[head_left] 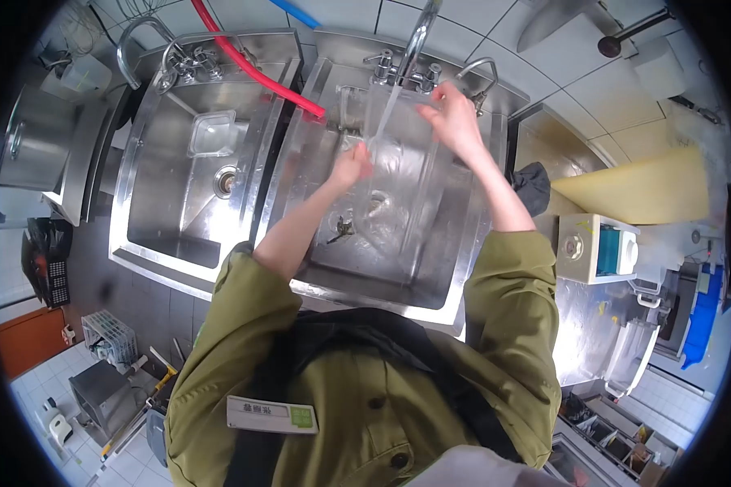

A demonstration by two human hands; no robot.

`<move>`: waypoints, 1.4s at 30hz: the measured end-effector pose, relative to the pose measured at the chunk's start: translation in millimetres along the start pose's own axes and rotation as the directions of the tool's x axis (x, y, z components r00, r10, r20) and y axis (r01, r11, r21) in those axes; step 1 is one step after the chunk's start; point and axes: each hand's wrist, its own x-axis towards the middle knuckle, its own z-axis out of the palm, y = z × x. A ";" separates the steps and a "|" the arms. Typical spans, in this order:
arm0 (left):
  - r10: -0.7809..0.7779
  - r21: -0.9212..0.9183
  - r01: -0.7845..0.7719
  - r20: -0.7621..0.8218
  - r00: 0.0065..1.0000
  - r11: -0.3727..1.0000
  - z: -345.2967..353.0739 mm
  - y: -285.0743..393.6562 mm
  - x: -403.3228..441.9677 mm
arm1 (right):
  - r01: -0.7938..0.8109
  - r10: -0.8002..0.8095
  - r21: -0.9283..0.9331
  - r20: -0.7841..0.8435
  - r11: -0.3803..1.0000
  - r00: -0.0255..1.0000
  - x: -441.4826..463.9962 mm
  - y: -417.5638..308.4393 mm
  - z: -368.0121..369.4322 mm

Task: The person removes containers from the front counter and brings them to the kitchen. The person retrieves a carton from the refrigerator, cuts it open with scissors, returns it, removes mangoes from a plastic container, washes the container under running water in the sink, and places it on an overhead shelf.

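A clear, see-through plastic container (394, 150) is tilted over the right-hand sink (317, 268); its exact shape is hard to make out. My left hand (353, 165) is closed on its left edge. At its upper right edge, just below the tap handles, my right hand (453, 120) is curled with thumb and fingers around the rim. From the tap (418, 40) a stream of water (387, 115) runs down between my hands. A small dark green scrap (342, 229) lies on the sink floor.
The left sink (150, 203) holds a clear shallow tray (213, 133) near its drain. A red hose (256, 71) hangs over the divider between the sinks. To the right stand a cream-and-teal dispenser box (597, 249) and a yellow board (646, 185).
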 end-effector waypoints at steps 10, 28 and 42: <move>-0.474 0.250 0.408 0.331 0.816 0.878 -40.9 59.9 -3.5 | -0.566 0.493 0.108 0.378 0.817 0.784 40.3 45.5 0.1; 0.545 0.742 -0.496 0.211 0.812 0.451 -31.4 69.9 -74.8 | -0.092 -0.084 0.664 0.229 0.742 0.970 49.0 75.7 34.3; 0.177 0.344 -0.144 -0.067 0.982 0.928 8.7 34.7 -105.0 | -0.113 0.126 -0.673 -0.029 0.731 0.992 84.6 89.7 13.6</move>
